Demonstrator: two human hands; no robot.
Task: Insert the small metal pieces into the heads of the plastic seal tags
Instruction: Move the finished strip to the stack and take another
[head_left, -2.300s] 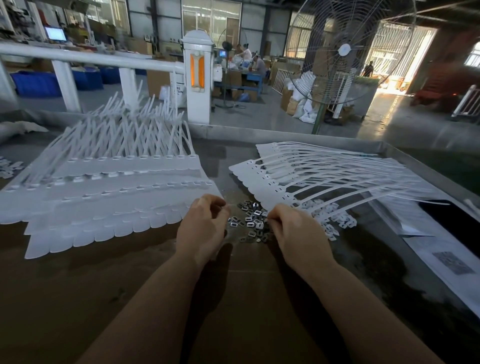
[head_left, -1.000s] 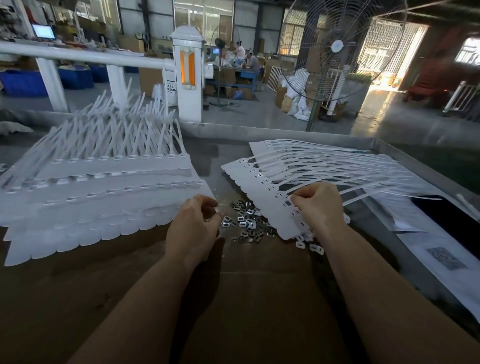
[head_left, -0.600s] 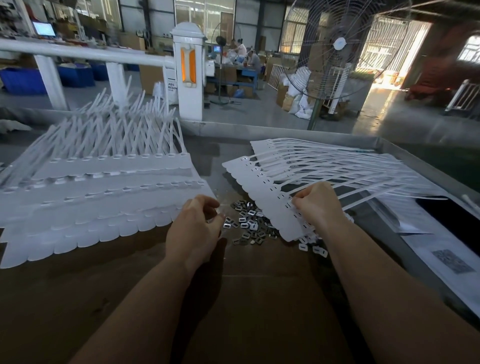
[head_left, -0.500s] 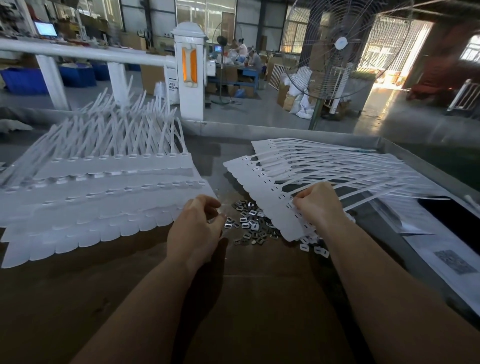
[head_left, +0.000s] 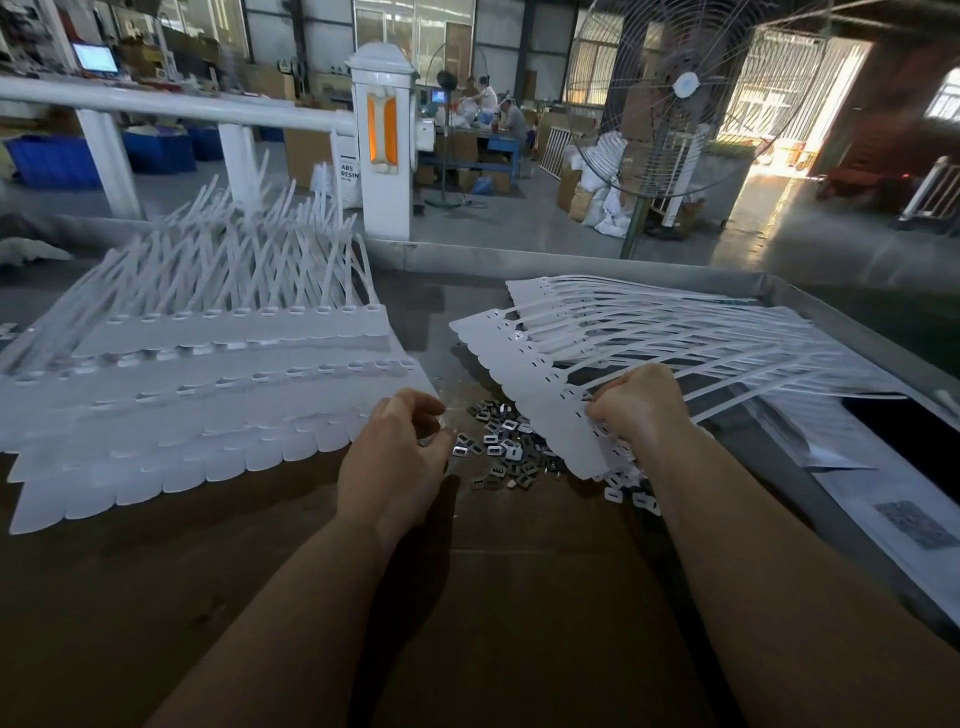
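Observation:
A small heap of metal pieces (head_left: 506, 441) lies on the table between my hands. To its right a strip of joined white plastic seal tags (head_left: 540, 395) fans out, tails running right. My right hand (head_left: 636, 402) rests curled on the heads at the near end of that strip and pinches there; what its fingertips hold is hidden. My left hand (head_left: 400, 452) hovers left of the heap, its fingers curled and pinching a small metal piece. Stacked rows of white tags (head_left: 208, 384) lie on the left.
Loose white plastic caps (head_left: 631, 493) lie by my right wrist. The table (head_left: 519, 597) has a raised metal rim (head_left: 831, 332) at right and back. Printed sheets (head_left: 909, 514) lie at the right. A white railing post and a standing fan are beyond the table.
My right hand left the metal heap and moved right onto the heads of the right tag strip, where it stays. My left hand has stayed beside the heap.

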